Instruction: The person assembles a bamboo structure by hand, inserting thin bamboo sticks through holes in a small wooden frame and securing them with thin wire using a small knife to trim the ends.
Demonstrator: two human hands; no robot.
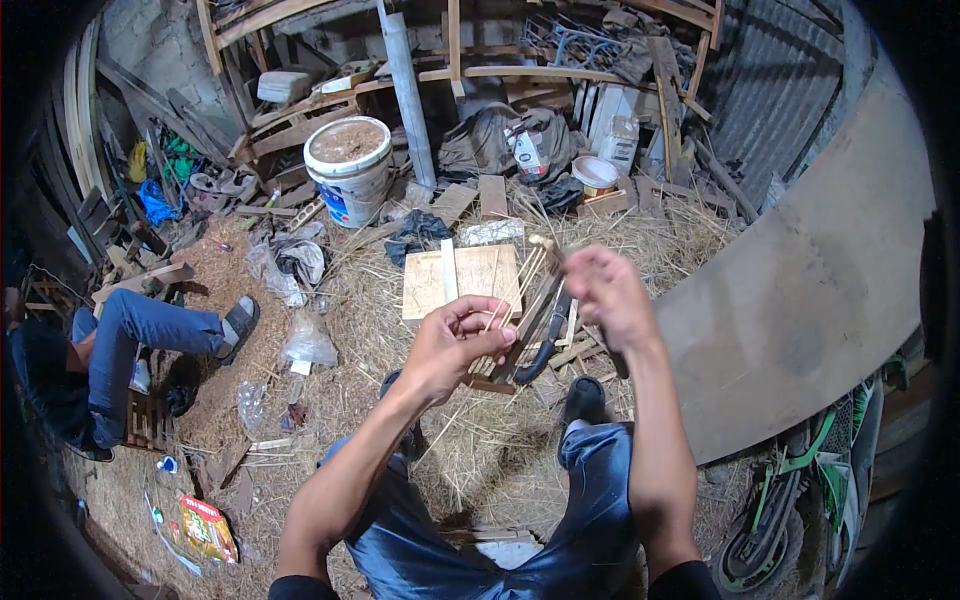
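Observation:
My left hand (pixel 455 345) is closed, pinching several thin pale sticks (pixel 530 275) between thumb and fingers. They fan up and to the right. My right hand (pixel 605 290) is raised just right of their upper ends, blurred, with curled fingers. A dark, narrow shape shows by its fingertips and another below its palm; whether these are one held tool I cannot make out. Beneath the hands, a black curved handle (pixel 540 362) lies next to a brown wooden piece (pixel 490 384). Beyond them a light wooden board (pixel 425 285) rests on straw, a pale strip (pixel 448 270) across it.
A white bucket (pixel 350 185) of brown material stands behind, near a grey post (pixel 405 100) and a small tub (pixel 595 176). A large sheet (pixel 800 260) slants on the right above a green bike (pixel 800 470). Another person's leg (pixel 150 335) reaches in from the left.

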